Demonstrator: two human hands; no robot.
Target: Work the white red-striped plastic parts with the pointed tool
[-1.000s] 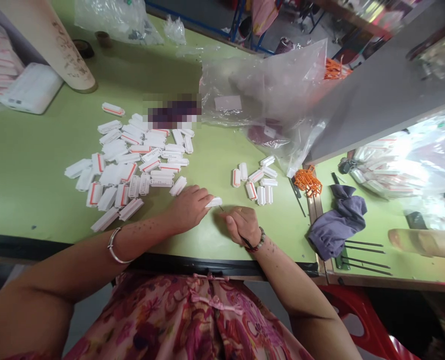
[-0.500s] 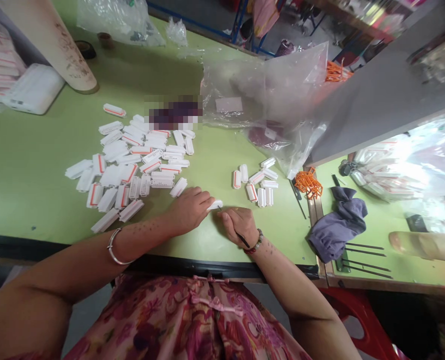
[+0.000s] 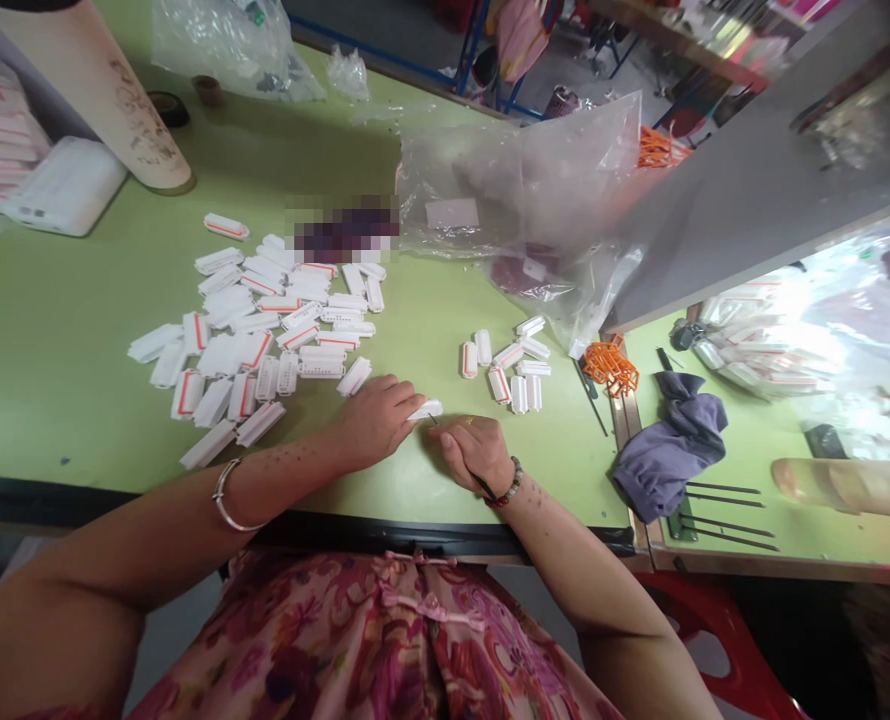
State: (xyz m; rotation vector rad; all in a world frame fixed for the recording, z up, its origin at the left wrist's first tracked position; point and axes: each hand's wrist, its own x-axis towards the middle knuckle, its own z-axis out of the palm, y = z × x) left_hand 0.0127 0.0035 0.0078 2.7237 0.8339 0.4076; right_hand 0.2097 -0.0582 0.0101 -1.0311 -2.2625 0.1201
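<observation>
Down at the near edge of the pale green tabletop [image 3: 55, 400], the left hand [image 3: 376, 420] lies palm-down, its fingertips closed on a small white oblong plastic piece [image 3: 428, 409] and pinning it flat to the surface. Just beside it sits the right hand [image 3: 476, 450], curled tight around a thin dark metal pick [image 3: 481, 484]. The pick's back end shows by the wrist and its fine tip points at the white piece, though whether tip and piece touch is too small to tell. A silver bangle [image 3: 226, 495] rings the left wrist, and a dark beaded bracelet [image 3: 512, 489] rings the right. Out to the left and beyond the left hand sprawls a big loose pile of white plastic pieces with orange stripes [image 3: 265, 325]. Beyond the right hand lies a smaller cluster of the same white pieces [image 3: 509, 368], well apart from the pile. Further back, a large crumpled clear plastic bag [image 3: 527, 190] slumps on the table. To the right, a bunch of orange plastic clips [image 3: 611, 365] sits near a crumpled purple-grey cloth [image 3: 670, 450], with several thin black rods [image 3: 722, 500] lying next to the cloth. At the far left stand a tilted cardboard tube [image 3: 107, 90] and a white rectangular box [image 3: 66, 185]. Another person's forearm [image 3: 842, 485] rests at the right edge.
</observation>
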